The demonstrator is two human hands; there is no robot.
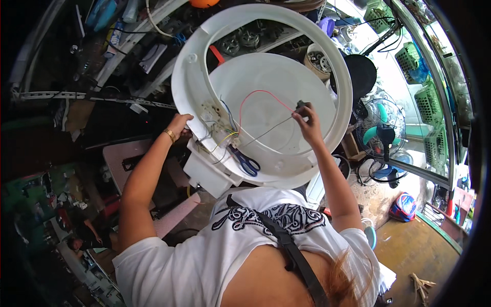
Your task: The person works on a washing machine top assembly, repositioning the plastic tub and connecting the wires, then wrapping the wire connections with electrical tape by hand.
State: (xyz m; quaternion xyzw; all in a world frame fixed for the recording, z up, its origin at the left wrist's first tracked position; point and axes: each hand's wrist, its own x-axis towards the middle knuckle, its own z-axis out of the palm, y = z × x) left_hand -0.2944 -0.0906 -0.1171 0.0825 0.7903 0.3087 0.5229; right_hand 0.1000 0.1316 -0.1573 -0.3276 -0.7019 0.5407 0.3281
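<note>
A large white plastic ring-shaped housing (225,23) is in front of me, with a round white tub (286,71) showing through its opening. My left hand (180,126) is closed on the housing's left rim. My right hand (309,123) pinches a small dark part (300,105) over the opening. From that part a red wire (261,91) loops back, and a grey wire (268,130) runs straight to a cluster of yellow and blue wires (232,134) on the housing. Dark-blue-handled scissors (246,162) lie on the ring near me. Below them hangs a white box (207,171).
A standing fan (381,128) and a black round pan-like thing (360,75) are at the right. Green baskets (429,105) line the glass partition. A wooden surface (409,240) is at lower right. Behind the tub stands a bucket of metal parts (318,60). Another person (97,238) shows at lower left.
</note>
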